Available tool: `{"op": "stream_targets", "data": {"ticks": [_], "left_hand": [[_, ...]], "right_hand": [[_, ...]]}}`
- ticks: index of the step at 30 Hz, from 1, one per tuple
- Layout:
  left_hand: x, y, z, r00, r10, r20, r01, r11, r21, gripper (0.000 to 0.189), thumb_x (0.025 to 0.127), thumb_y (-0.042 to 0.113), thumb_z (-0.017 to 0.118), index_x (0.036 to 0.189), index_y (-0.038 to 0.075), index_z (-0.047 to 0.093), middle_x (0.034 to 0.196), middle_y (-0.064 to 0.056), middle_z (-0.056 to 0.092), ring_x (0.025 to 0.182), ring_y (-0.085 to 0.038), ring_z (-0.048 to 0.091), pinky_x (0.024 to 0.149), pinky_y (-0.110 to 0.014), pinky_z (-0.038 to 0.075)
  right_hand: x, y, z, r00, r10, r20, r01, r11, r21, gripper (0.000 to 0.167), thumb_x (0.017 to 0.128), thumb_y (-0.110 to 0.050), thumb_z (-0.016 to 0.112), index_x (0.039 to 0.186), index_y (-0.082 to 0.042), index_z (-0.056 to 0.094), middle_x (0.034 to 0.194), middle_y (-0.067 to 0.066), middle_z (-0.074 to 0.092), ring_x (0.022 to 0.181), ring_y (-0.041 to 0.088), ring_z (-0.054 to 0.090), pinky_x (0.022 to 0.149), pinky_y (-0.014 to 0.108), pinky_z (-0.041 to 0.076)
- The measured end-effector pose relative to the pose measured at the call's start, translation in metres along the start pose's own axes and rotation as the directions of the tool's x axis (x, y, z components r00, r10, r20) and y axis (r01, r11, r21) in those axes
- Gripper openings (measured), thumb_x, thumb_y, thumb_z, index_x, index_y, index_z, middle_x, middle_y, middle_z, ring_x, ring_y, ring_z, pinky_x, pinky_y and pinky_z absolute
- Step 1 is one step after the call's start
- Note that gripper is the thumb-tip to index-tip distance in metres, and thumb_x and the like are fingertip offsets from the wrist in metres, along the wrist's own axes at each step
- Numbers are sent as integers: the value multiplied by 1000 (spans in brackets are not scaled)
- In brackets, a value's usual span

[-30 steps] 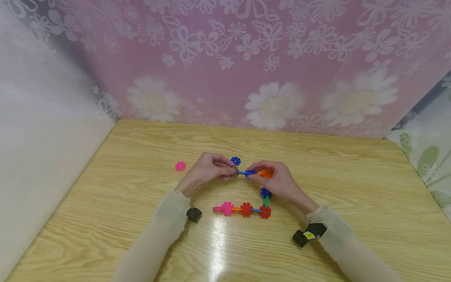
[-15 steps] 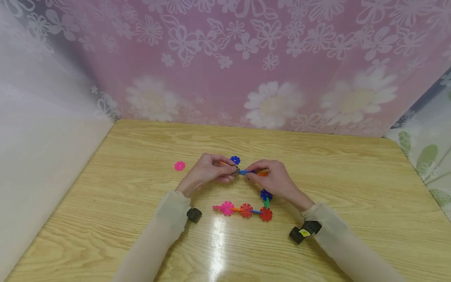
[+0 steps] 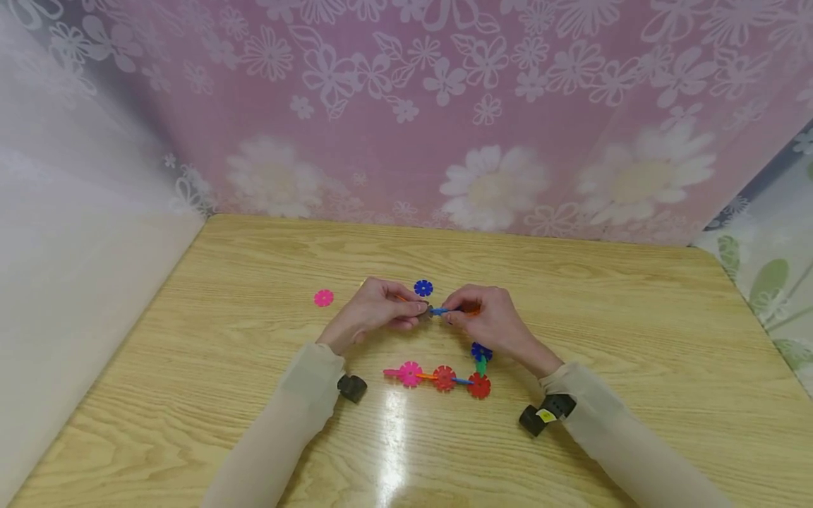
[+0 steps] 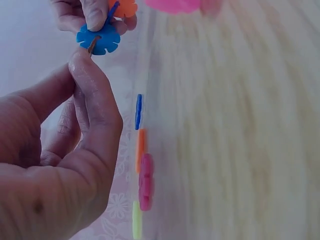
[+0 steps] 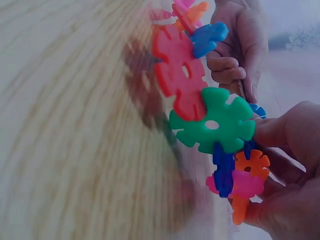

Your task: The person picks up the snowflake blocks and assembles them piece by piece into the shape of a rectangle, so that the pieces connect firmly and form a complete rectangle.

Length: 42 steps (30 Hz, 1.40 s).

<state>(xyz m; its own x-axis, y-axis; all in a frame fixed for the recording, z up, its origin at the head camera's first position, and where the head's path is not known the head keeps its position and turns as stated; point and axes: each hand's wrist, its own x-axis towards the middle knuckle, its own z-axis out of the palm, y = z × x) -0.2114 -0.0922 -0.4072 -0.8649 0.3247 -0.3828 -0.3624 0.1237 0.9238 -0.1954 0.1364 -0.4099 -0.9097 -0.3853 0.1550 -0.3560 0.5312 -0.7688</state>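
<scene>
Brown disc (image 4: 93,45) sits pinched in the left hand (image 3: 383,307); the right hand (image 3: 492,319) grips the chain (image 5: 192,105), which crooked pushing could separate.

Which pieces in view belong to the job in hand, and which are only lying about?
In the job:
brown disc, pinched by the left hand
disc chain, held by the right hand
light blue disc, between the hands

Apparently just loose:
dark blue disc
pink disc
orange piece
yellow piece
</scene>
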Motion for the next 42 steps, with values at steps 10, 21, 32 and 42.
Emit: {"op": "stream_targets", "data": {"ticks": [10, 21, 32, 42], "left_hand": [[1, 0, 1, 1000, -10, 26, 10, 1000, -11, 16, 93, 5, 74, 107, -3, 74, 91, -10, 77, 69, -10, 71, 65, -21, 60], [3, 3, 6, 997, 47, 69, -53, 994, 90, 16, 97, 11, 71, 110, 0, 73, 98, -14, 76, 74, -12, 69, 70, -24, 60], [-15, 9, -38, 986, 167, -23, -104, 712, 695, 31, 92, 22, 77, 121, 11, 72, 113, -4, 70, 98, -21, 63, 86, -36, 55], [-25, 7, -50, 995, 96, -25, -43, 647, 761, 36, 86, 23, 84, 118, 10, 73, 107, -3, 69, 96, -22, 55, 90, -37, 50]], "right_hand": [[0, 4, 2, 1000, -20, -1, 20, 999, 48, 3, 90, -7, 77, 91, -8, 80, 96, 4, 78, 87, 14, 70, 80, 24, 58], [-2, 6, 2, 998, 60, 13, -60, 998, 26, 6, 93, -16, 76, 95, -11, 77, 97, 4, 77, 87, 14, 69, 79, 28, 56], [0, 7, 1, 994, 90, 65, -89, 996, -12, 15, 93, -14, 72, 108, -14, 72, 103, 5, 77, 90, 17, 71, 78, 34, 57], [5, 5, -1, 991, 83, 109, -78, 996, -46, 26, 94, -20, 73, 119, -12, 73, 108, 7, 77, 97, 20, 71, 83, 36, 58]]}}
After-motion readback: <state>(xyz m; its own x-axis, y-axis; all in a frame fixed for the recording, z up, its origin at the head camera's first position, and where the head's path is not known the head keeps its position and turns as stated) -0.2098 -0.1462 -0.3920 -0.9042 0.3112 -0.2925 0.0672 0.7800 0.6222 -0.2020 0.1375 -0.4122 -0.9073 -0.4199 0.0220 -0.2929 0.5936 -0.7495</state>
